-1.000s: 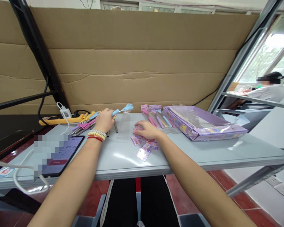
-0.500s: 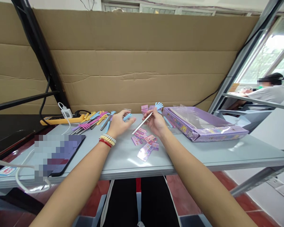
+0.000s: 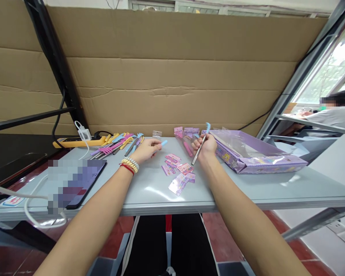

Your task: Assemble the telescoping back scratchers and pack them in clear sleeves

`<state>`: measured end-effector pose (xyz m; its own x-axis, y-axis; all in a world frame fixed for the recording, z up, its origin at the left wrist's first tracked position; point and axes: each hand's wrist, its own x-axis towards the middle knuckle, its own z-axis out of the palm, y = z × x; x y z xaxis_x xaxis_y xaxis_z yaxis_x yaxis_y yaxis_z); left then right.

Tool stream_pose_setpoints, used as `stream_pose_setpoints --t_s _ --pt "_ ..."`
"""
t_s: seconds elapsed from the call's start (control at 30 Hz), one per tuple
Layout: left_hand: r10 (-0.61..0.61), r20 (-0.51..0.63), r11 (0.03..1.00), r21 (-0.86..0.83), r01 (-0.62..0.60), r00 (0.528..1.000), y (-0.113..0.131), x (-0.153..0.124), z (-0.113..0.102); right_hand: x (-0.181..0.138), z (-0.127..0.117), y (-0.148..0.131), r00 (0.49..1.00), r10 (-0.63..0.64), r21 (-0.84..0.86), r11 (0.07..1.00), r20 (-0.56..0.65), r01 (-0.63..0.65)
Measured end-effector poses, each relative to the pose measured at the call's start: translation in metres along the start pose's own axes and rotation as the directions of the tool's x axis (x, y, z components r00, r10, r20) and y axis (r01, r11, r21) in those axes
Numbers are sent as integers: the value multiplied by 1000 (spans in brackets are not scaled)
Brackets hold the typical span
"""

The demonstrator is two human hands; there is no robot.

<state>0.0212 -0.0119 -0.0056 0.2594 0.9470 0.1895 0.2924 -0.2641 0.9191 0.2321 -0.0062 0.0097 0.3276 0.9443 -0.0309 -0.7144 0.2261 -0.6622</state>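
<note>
My right hand (image 3: 204,147) is closed around a metal rod with a blue hand-shaped head (image 3: 200,146), held tilted above the grey table (image 3: 247,188). My left hand (image 3: 146,149) pinches a small light-blue sleeve (image 3: 163,143) just over the table. Small purple-pink printed cards (image 3: 178,173) lie scattered between and in front of both hands. A bunch of similar rods with pink, yellow and blue heads (image 3: 117,143) lies to the left of my left hand.
A purple printed box (image 3: 255,157) lies at the right. Packed pink and blue sticks (image 3: 186,136) sit behind the cards. A phone (image 3: 80,180), a white cable and a yellow power strip (image 3: 77,142) are at the left. Cardboard backs the table. Another person sits far right.
The blue-headed rod passed from my left hand to my right, which drew it rightward and tilted it up. My left hand kept the blue sleeve and lowered toward the table.
</note>
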Motion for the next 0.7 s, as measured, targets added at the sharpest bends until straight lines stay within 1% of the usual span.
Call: stream_pose_setpoints --t_s 0.03,0.1,0.17,0.23,0.37,0.53,0.7 --pt "26 78 999 20 -27 997 -1 -1 1 3 -1 -2 997 -49 57 997 -65 52" --pt "55 204 997 36 -64 977 -3 -1 4 9 -4 -4 987 -76 128 987 -139 94" --pt "59 264 996 47 -74 963 -5 0 8 14 -6 -4 990 -53 166 983 -134 75" --pt "56 287 993 81 -82 956 -4 0 13 16 -7 -1 993 -45 191 979 -110 66" --pt "76 286 982 144 -121 955 1 -4 25 17 -6 6 995 -49 210 975 -88 66" --pt "111 237 971 181 -157 965 0 -3 34 15 -5 8 996 -50 213 975 -75 65" --pt "172 192 942 254 -218 966 -6 -1 38 6 -4 5 999 -33 258 966 14 29"
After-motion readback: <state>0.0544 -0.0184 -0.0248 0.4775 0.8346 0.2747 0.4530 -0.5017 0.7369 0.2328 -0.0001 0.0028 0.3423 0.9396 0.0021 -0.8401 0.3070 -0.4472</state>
